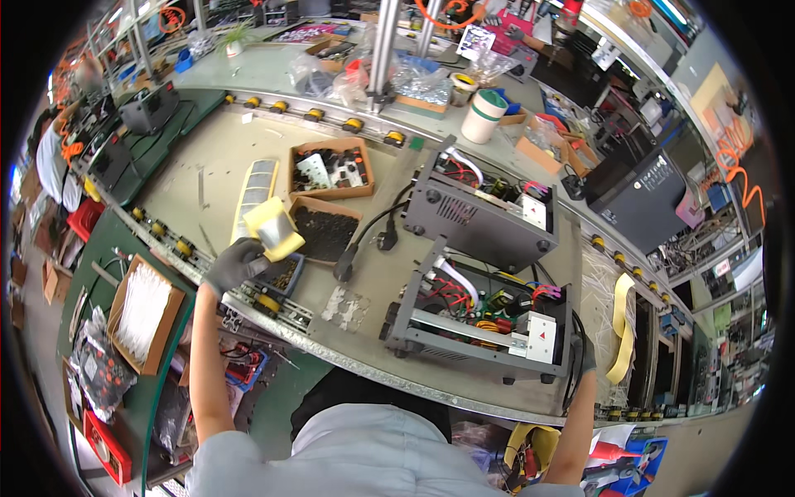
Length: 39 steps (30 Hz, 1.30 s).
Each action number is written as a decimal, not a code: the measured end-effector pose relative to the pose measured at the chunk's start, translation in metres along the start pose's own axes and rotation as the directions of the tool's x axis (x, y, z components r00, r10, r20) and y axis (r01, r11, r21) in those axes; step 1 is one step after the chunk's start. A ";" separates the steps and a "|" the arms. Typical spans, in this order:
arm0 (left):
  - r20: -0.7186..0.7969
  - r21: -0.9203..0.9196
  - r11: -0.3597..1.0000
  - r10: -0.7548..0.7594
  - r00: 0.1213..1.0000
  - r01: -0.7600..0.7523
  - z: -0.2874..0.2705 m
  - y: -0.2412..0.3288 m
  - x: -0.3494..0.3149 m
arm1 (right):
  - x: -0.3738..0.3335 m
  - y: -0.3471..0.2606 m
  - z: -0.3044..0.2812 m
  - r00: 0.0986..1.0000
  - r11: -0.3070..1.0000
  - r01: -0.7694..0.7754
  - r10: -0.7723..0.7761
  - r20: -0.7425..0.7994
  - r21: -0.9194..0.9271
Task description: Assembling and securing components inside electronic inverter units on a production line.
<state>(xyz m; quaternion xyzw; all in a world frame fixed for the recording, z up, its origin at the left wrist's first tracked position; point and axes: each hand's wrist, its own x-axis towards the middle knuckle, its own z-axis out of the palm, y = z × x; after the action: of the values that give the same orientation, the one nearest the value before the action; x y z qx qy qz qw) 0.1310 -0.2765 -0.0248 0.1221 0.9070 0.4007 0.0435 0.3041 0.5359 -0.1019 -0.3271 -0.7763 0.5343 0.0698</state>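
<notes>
My left hand (pixel 238 263), in a dark grey glove, pinches a curled yellow backing strip with a silver-grey patch (pixel 275 229) above the left part of the bench. A longer yellow-edged strip with grey patches (pixel 258 189) lies just beyond it. My right hand (pixel 589 358), also gloved, is at the right end of the nearer open grey metal case (pixel 480 327), beside black cables (pixel 577 352). Its fingers are mostly hidden. Inside the case are circuit boards, coloured wires and a white panel. A second open grey case (pixel 476 217) stands behind it.
Boxes of small black parts (pixel 327 230) and mixed parts (pixel 331 168) stand near my left hand, with a black plug (pixel 344 267) beside them. A yellow strip (pixel 619 327) lies at the right. Rollers (pixel 352 125) line the bench. White sticks fill a carton (pixel 146 315) at left.
</notes>
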 end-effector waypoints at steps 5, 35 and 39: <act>-0.135 0.567 0.764 -0.283 0.950 0.308 -0.008 0.090 0.010 | -0.003 -0.030 -0.002 0.927 0.697 0.174 -0.354 -0.123 -0.695; 0.238 0.369 0.408 0.827 0.510 -0.835 0.141 0.312 0.207 | 0.026 -0.197 0.148 0.175 -0.159 0.904 -0.711 0.681 -0.398; 0.426 0.515 0.317 0.711 0.559 -0.796 0.179 0.314 0.212 | 0.032 -0.197 0.151 0.057 -0.222 0.949 -0.580 0.813 -0.225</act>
<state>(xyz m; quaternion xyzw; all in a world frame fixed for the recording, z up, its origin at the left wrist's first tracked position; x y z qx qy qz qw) 0.0169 0.1100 0.0899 0.5606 0.8160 0.0170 -0.1399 0.1253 0.3939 -0.0006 0.3993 -0.9131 0.0032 0.0822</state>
